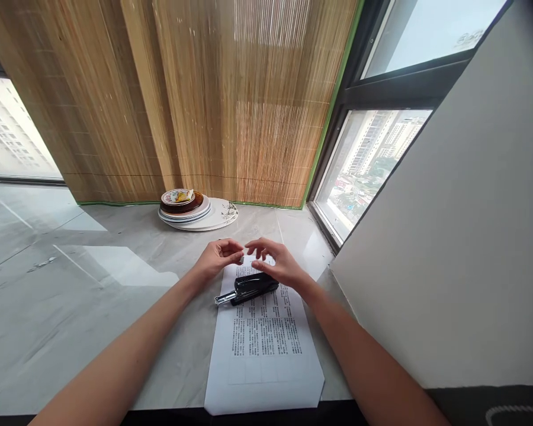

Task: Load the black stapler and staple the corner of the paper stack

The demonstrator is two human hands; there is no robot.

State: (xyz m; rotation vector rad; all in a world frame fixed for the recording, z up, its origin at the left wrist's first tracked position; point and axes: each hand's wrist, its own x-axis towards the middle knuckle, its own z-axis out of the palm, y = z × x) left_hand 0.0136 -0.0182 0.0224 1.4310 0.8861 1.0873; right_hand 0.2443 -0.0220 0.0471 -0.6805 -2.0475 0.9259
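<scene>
The fingers of the left hand (217, 259) are pinched together, thumb against forefinger, on a small grey piece (242, 259) that peeks out at their tips; the fingers of the right hand (281, 264) are parted and loosely curved, with nothing visible between them, their tips just beside the left ones. The black stapler (251, 287) lies on the near side of both hands, between the forearms, resting on the printed paper (249, 390). Its long axis runs across the sheet on a slant, with the metal tray (225, 297) sticking out toward the near left and the black end pointing to the far right, beneath the right hand, which is the nearer of the two. Whether that hand touches the stapler is hard to tell, since its lower edge overlaps the black end in this view. The grey piece is mostly covered and too small to make out, and the hands hide part of the paper's far end. Farther out on the table (169, 349), a stack of plates (203, 208) sits before a bamboo blind (266, 89), while both forearms are cut off at the lower edge
</scene>
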